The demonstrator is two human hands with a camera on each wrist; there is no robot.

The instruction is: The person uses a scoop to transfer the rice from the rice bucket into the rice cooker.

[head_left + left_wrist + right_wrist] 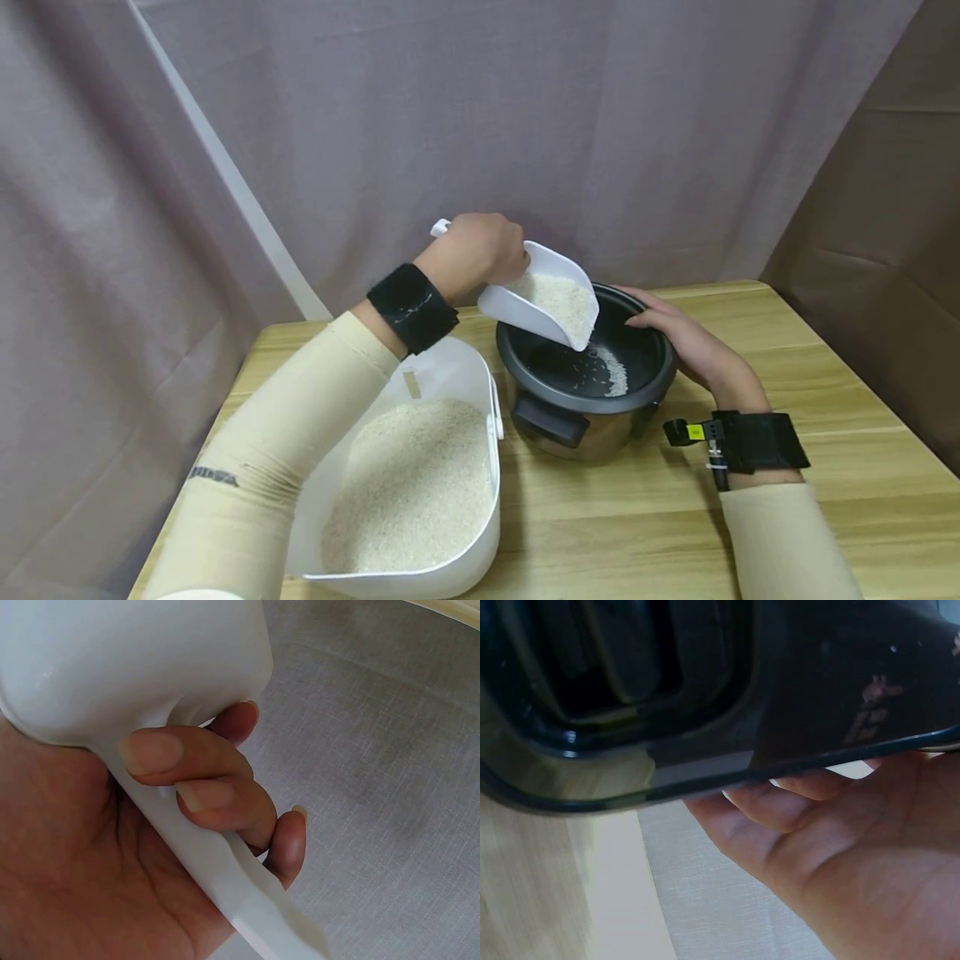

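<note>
My left hand point(474, 252) grips the handle of a white plastic scoop point(549, 301) full of rice, tilted down over the black rice cooker pot point(558, 387). A small pile of rice point(611, 369) lies in the pot. In the left wrist view my fingers point(196, 769) curl round the scoop handle point(247, 896). My right hand point(675, 333) rests on the cooker's right rim, fingers lying along it. The right wrist view has the cooker's dark rim point(727, 761) above my palm point(855, 855).
A white tub point(491, 417) filled with rice point(412, 483) stands on the wooden table point(840, 433) left of the cooker, under my left forearm. A grey curtain hangs behind the table. The table's right edge drops off near a brown wall.
</note>
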